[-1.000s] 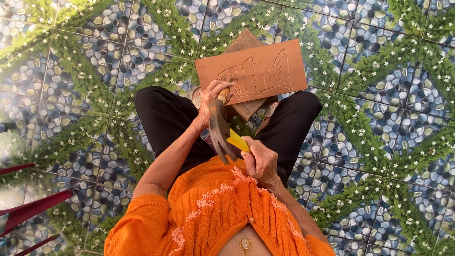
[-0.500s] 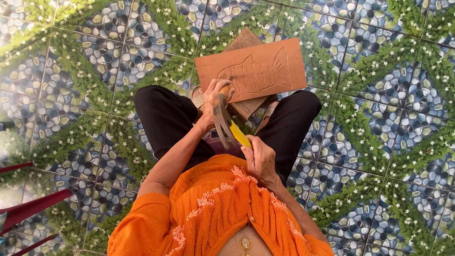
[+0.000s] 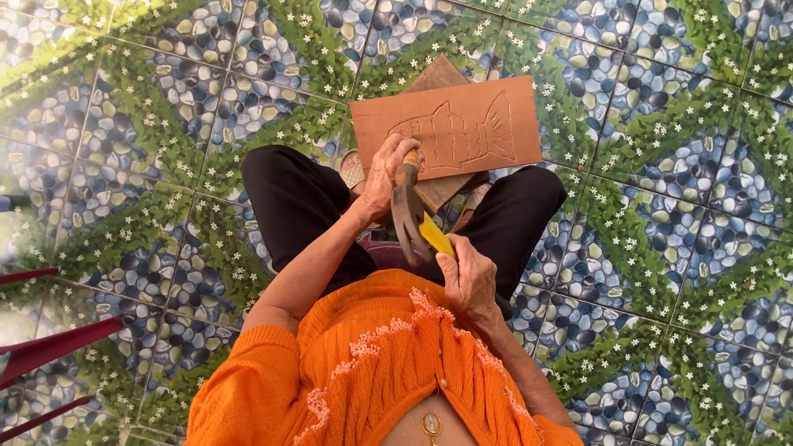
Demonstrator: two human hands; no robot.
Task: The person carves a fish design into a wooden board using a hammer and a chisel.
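A board (image 3: 450,124) is propped on a block (image 3: 438,192) between the knees, over the tiled floor (image 3: 661,165). A fish outline is already cut across its face; the body within looks unrelieved (fine detail cannot be told). The left hand (image 3: 384,177) is closed round a chisel (image 3: 410,157) set at the outline's lower edge. The right hand (image 3: 469,277) grips a hammer (image 3: 413,219) by its yellow handle, head near the chisel.
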